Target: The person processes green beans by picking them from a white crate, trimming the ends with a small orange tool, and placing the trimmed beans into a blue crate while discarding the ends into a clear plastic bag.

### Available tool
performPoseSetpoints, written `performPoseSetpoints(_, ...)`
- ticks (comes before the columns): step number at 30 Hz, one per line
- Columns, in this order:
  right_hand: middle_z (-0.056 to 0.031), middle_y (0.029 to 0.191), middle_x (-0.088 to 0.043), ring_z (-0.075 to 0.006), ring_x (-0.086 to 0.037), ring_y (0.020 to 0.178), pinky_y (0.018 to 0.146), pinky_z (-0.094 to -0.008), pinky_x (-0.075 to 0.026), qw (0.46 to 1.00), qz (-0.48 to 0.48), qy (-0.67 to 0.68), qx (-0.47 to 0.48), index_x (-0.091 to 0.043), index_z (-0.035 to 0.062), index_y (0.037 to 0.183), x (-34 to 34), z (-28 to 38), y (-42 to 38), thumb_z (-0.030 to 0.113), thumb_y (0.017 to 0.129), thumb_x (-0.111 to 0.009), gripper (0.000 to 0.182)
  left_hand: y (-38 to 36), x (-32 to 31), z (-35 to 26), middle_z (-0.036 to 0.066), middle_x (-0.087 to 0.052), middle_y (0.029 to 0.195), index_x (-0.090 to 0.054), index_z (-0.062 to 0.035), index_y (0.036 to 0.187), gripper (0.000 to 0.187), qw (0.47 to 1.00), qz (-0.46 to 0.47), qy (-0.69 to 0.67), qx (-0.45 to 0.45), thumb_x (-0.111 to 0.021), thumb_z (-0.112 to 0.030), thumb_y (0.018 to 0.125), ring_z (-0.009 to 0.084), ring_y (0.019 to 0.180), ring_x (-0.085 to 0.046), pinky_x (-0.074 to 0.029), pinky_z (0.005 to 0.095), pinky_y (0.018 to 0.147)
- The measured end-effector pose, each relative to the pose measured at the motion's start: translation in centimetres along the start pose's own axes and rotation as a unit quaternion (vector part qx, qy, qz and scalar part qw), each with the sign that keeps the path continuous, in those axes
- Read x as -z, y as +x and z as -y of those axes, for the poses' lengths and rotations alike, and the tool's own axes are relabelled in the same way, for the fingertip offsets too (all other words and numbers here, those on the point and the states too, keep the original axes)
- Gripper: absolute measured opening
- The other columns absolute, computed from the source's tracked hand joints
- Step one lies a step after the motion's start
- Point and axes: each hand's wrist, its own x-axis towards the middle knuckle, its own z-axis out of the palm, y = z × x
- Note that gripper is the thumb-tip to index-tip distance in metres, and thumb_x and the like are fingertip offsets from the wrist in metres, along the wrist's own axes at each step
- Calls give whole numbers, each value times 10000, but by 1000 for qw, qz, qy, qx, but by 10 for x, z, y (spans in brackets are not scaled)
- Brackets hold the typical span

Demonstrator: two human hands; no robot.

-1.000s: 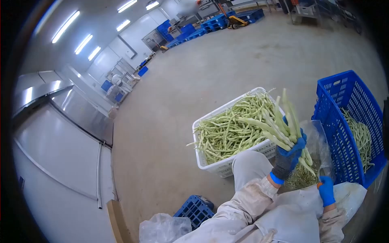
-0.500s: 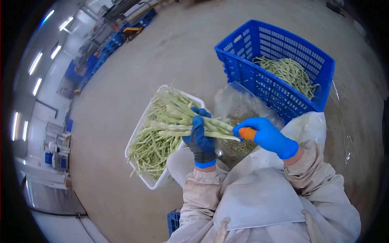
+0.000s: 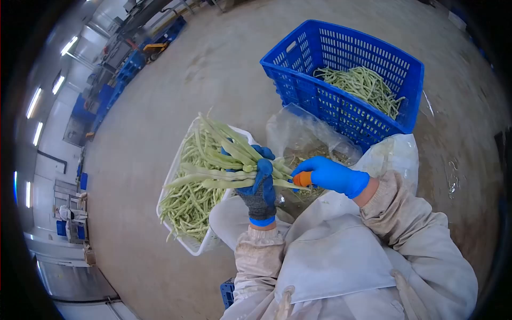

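Note:
A bunch of long pale green beans (image 3: 218, 175) lies across my left hand (image 3: 260, 184), which wears a blue-and-grey work glove and is closed around it. The bean ends stick out on both sides of the fist. My right hand (image 3: 338, 177), in a thin blue glove, grips an orange-handled tool (image 3: 303, 178) against the right ends of the bunch. Its working end is hidden by the fingers and beans. Under the bunch stands a white basket (image 3: 197, 249) heaped with more green beans (image 3: 192, 205).
Ahead on the right, a large blue crate (image 3: 296, 88) holds a pile of green beans (image 3: 365, 88). Between it and my lap, a clear plastic bag (image 3: 290, 124) contains small green scraps. Part of another blue crate (image 3: 228, 292) shows at bottom. A person (image 3: 72, 214) in white is far left.
The bean bunch has fanned out further left of my left fist, with less length on the right. My right hand with the orange-handled tool remains at the right ends. The whole view has shifted slightly.

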Motion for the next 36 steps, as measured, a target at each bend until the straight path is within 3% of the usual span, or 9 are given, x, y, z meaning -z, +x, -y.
performPoseSetpoints(4, -119, 788, -639, -162, -570, 714, 655, -312, -463, 997, -25, -74, 20, -679, 32, 925, -7, -7, 3, 139, 768, -555, 227, 0, -4, 3, 110, -581, 949, -465, 8, 1157, 396, 999, 6, 21, -44, -632, -37, 801, 203, 832, -572, -494, 330, 739)
performPoseSetpoints(10, -95, 732, -649, -175, -591, 708, 703, -316, -469, 979, -108, 53, -166, -682, 15, 846, 7, -96, -4, 113, 795, -564, 161, 3, -9, 0, 95, -564, 976, -472, 17, 1146, 355, 994, -83, 35, -60, -605, -35, 820, 189, 843, -562, -487, 331, 765)
performPoseSetpoints(12, -101, 833, -639, -190, -588, 794, 733, -311, -462, 976, -158, -125, -78, -665, 39, 966, 21, -113, -18, 114, 808, -564, 203, 12, -7, -8, 85, -560, 983, -484, 27, 1129, 305, 988, -132, 35, -66, -576, -43, 847, 178, 850, -553, -470, 310, 796)
performPoseSetpoints(15, -155, 1044, -592, -202, -575, 849, 737, -336, -461, 960, -205, -179, 69, -611, 44, 1055, 32, -82, -24, 122, 791, -549, 282, 21, 11, 4, 81, -559, 983, -490, 30, 1121, 287, 992, -102, 46, -65, -568, -44, 854, 173, 846, -553, -463, 300, 795)
performPoseSetpoints(19, -153, 1194, -517, -210, -549, 949, 798, -332, -451, 990, -85, -65, 88, -548, 54, 1162, 17, 13, -24, 101, 822, -513, 345, 15, -3, 2, 87, -562, 974, -502, 28, 1109, 275, 988, -113, 80, -64, -568, -38, 850, 167, 832, -554, -462, 289, 785)
performPoseSetpoints(21, -133, 1122, -567, -218, -559, 941, 814, -336, -449, 961, -31, -240, 136, -553, 51, 1169, 10, 21, -19, 74, 839, -492, 337, 14, -1, 5, 90, -566, 970, -502, 25, 1112, 280, 989, -108, 83, -62, -570, -40, 848, 168, 834, -557, -464, 292, 783)
performPoseSetpoints(27, -129, 934, -616, -179, -582, 823, 767, -319, -458, 999, 23, 26, 35, -558, 17, 1124, 8, 11, -13, 100, 859, -480, 288, 15, 8, 3, 97, -582, 950, -503, 19, 1117, 298, 992, -93, 67, -59, -586, -64, 843, 178, 845, -567, -469, 307, 792)
performPoseSetpoints(31, -71, 871, -626, -135, -567, 793, 745, -300, -459, 996, 49, -72, 31, -568, 29, 1124, 12, 27, -18, 126, 898, -492, 258, 15, 11, -1, 106, -589, 952, -500, 15, 1119, 307, 997, -65, 24, -29, -593, -84, 843, 184, 839, -571, -471, 307, 792)
performPoseSetpoints(36, -150, 826, -630, -284, -605, 713, 650, -373, -472, 962, 2, -252, 105, -615, 57, 985, 8, 36, -19, 128, 826, -537, 191, 14, 8, -2, 106, -593, 946, -497, 7, 1123, 318, 998, -60, -25, -6, -600, -85, 836, 192, 838, -576, -478, 312, 773)
